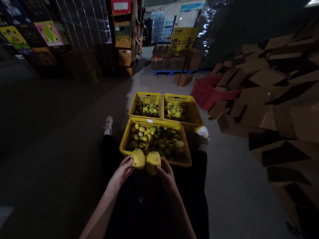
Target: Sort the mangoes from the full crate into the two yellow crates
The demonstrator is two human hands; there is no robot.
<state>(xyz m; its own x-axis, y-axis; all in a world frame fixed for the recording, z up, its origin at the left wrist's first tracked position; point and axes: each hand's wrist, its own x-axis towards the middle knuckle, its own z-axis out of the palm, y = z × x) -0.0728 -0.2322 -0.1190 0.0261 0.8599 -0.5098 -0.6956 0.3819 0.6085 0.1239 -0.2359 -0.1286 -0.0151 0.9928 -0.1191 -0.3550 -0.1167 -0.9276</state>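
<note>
My left hand is closed around a yellow lemon, gripping it from the left. Beside it, my right hand holds a second lemon by its right side. The two fruits are close together above the near rim of a large yellow crate. In that crate lie many yellow and green lemons, some in shadow. Behind it stand two more yellow crates, a back left crate with smaller-looking fruit and a back right crate with lemons gathered mostly at its left side.
My legs stretch out either side of the crates, with white shoes on the floor. A red basket and a large heap of cardboard boxes lie to the right. Farther back are a loaded blue pallet and stacked cartons.
</note>
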